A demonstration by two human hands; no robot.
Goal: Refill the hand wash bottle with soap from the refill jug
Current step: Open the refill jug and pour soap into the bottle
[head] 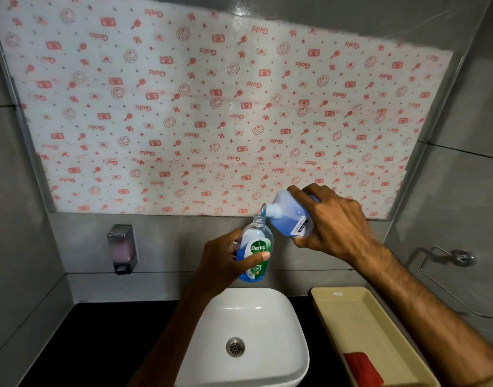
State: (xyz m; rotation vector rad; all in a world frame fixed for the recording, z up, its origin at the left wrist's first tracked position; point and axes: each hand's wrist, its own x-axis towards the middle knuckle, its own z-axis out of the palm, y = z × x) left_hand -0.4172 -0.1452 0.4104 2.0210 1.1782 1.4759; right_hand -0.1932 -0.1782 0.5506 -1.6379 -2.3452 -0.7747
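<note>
The right hand (334,227) is wrapping the tilted refill jug (291,215), pouring slippery soap at one o'clock into the light hand wash bottle (256,247), gripped mid-body by the left hand (225,263).

Your left hand (225,261) grips the Dettol bottle (256,250) upright above the white sink (248,311), its neck open. Your right hand (334,222) tips the jug (288,212) down-left, its spout at the bottle's mouth, blue soap running in. On the desk (100,344), a beige tray (359,322) holding a red item (362,367) sits right of the sink. A dispenser (121,248) hangs on the wall.
</note>
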